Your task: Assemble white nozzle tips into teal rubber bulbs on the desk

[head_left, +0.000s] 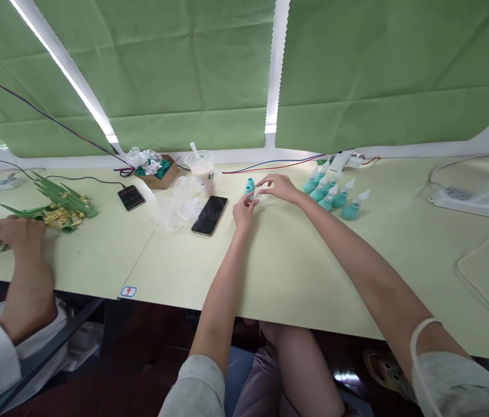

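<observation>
Near the middle of the table, my left hand has its fingertips pinched together on a small clear piece that is mostly hidden by the fingers. My right hand reaches in from the right, its thumb and forefinger curved and apart, close to my left fingertips. Just behind the left hand stand small teal bulb bottles, partly covered. To the right of my right hand, several teal squeeze bulbs with clear pointed nozzles stand upright in a group.
Left of my hands are a black phone, crumpled clear plastic, a drink cup with straw and a cardboard box. A power strip lies right. Farther left, another person's hands touch green-leaved stems near another phone.
</observation>
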